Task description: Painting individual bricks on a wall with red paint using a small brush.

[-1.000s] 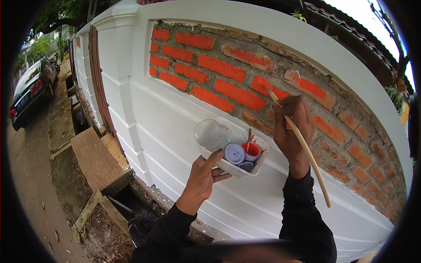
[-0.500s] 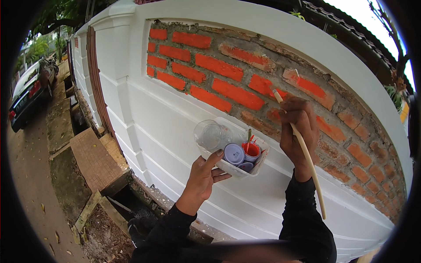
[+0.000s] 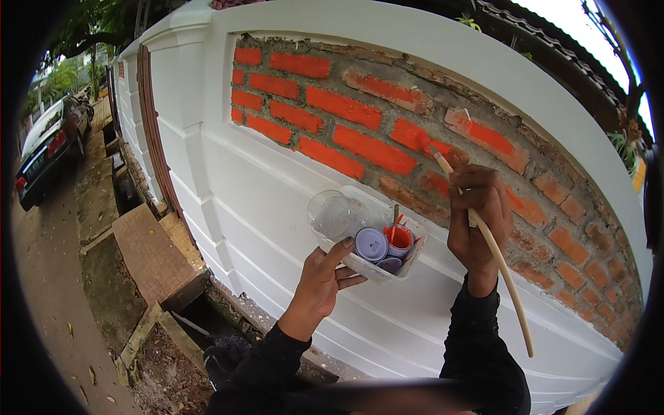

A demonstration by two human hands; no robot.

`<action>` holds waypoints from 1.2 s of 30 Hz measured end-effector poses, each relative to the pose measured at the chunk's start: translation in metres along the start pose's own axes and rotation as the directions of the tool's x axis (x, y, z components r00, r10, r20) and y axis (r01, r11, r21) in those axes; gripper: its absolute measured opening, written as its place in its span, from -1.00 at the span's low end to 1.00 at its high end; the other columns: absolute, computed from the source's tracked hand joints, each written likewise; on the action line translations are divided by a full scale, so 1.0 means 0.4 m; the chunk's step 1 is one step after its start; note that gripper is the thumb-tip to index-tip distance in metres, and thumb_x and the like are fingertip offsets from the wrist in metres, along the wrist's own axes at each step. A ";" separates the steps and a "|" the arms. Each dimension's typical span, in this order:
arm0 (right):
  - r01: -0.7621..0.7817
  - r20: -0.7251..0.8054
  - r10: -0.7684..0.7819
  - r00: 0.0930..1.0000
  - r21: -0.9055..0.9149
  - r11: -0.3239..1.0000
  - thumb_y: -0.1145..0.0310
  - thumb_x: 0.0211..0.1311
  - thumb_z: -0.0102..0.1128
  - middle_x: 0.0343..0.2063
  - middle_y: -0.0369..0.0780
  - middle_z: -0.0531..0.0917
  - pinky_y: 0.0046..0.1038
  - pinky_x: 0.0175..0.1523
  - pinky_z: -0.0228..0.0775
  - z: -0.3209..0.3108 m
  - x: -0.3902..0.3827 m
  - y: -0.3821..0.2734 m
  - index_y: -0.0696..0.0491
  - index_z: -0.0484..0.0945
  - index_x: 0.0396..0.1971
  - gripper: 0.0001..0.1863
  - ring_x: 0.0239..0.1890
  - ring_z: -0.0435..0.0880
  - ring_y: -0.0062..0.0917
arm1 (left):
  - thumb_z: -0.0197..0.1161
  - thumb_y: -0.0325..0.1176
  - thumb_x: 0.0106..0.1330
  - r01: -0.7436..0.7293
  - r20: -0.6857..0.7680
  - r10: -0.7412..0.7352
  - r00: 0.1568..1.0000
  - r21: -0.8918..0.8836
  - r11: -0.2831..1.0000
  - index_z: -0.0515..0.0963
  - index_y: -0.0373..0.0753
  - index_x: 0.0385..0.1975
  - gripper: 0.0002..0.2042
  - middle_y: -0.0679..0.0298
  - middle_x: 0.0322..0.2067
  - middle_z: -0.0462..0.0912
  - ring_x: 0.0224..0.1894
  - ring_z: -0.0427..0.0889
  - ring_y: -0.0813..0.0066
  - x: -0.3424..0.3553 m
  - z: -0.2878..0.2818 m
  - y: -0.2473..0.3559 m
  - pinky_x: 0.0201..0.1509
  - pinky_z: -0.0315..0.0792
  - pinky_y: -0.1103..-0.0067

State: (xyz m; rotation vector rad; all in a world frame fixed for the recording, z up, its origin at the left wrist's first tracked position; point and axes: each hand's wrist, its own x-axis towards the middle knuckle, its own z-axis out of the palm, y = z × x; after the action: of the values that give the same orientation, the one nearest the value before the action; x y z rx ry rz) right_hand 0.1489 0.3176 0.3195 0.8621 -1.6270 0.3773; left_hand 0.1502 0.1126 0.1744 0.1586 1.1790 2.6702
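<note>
My right hand (image 3: 477, 221) grips a long pale curved paintbrush (image 3: 510, 283), its tip against a red-orange painted brick (image 3: 413, 137) set in grey mortar. My left hand (image 3: 321, 283) holds a white plastic container (image 3: 373, 271) close to the white wall, below the brick panel. In it sit a purple-lidded can (image 3: 371, 243), an open can of red paint (image 3: 402, 238) with a stick or brush standing in it, and another can behind my fingers' side. A clear plastic cup (image 3: 328, 213) rests at the container's left end. Bricks to the right are partly painted or unpainted.
The white boundary wall (image 3: 270, 207) runs leftward past a brown metal strip (image 3: 155, 124). Below lie a tiled slab (image 3: 152, 252) over an open drain (image 3: 197, 318) and a leaf-strewn road (image 3: 59, 290). A dark parked car (image 3: 52, 149) stands at far left.
My right hand and the brush have shifted slightly right and down, the tip moving along the same brick. My left hand and the container are nearly still.
</note>
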 end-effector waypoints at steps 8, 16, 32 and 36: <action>0.016 0.001 -0.016 1.000 -0.043 0.999 0.79 0.02 0.28 -0.33 -0.14 0.63 -0.33 -0.15 0.60 0.005 -0.001 -0.003 0.12 0.41 -0.49 -0.73 -0.17 0.71 -0.28 | 0.24 -0.09 0.44 0.007 0.001 -0.007 1.000 -0.007 1.000 0.42 -0.37 0.14 -0.52 0.07 -0.01 0.65 -0.04 0.75 0.19 0.001 0.000 -0.002 0.05 0.70 0.24; 0.043 0.095 -0.037 0.995 -0.059 0.997 0.76 0.10 0.29 -0.30 -0.16 0.63 -0.34 -0.15 0.62 0.020 -0.003 -0.006 0.10 0.41 -0.47 -0.74 -0.15 0.70 -0.27 | 0.23 -0.09 0.45 -0.006 -0.008 0.006 1.000 -0.004 1.000 0.41 -0.37 0.16 -0.51 0.07 0.01 0.64 -0.02 0.75 0.18 -0.005 -0.009 -0.001 0.08 0.69 0.22; -0.020 -0.098 0.010 0.995 -0.102 0.995 0.74 0.11 0.32 -0.31 -0.11 0.66 -0.35 -0.20 0.64 0.011 -0.027 -0.018 0.12 0.43 -0.44 -0.76 -0.18 0.73 -0.29 | 0.23 -0.09 0.44 -0.004 0.003 0.004 1.000 -0.005 1.000 0.39 -0.39 0.18 -0.48 0.05 0.01 0.64 -0.02 0.75 0.16 -0.007 -0.010 0.002 0.08 0.68 0.20; 0.050 0.015 -0.048 0.999 -0.187 0.981 0.74 0.11 0.31 -0.33 -0.11 0.65 -0.34 -0.19 0.64 0.022 -0.022 -0.011 0.11 0.43 -0.44 -0.75 -0.17 0.72 -0.28 | 0.24 -0.10 0.44 -0.004 -0.002 0.004 1.000 -0.009 1.000 0.40 -0.39 0.17 -0.49 0.06 0.00 0.64 -0.03 0.75 0.16 -0.001 -0.011 -0.001 0.07 0.68 0.20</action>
State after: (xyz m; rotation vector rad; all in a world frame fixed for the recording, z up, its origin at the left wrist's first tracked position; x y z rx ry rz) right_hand 0.1460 0.3117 0.3078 0.7608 -1.6190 0.1819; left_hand 0.1498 0.1096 0.1710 0.1573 1.1676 2.6797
